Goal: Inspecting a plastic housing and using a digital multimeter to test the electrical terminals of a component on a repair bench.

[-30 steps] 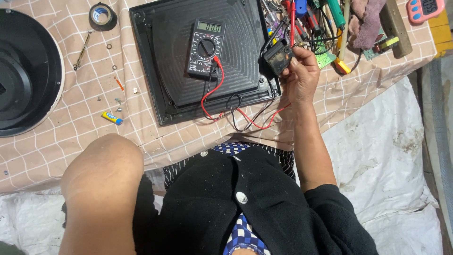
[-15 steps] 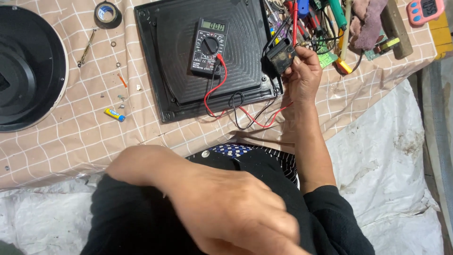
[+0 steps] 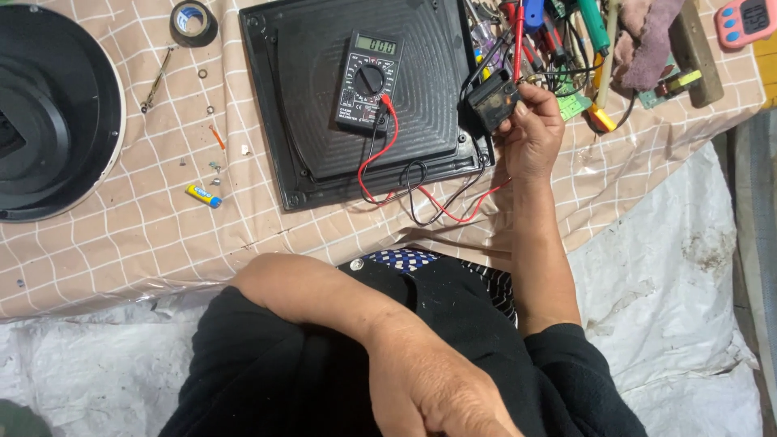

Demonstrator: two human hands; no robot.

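While right hand grips one black part (one multimeter near).

looks like an informal electronics repair bench: digital multimeter with red and black leads, heaped hand tools, tape roll, loose screws on checked cloth.

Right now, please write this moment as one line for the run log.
right hand: holds small black part | left hand: rests on lap, empty | multimeter: on black square panel, red and black leads attached
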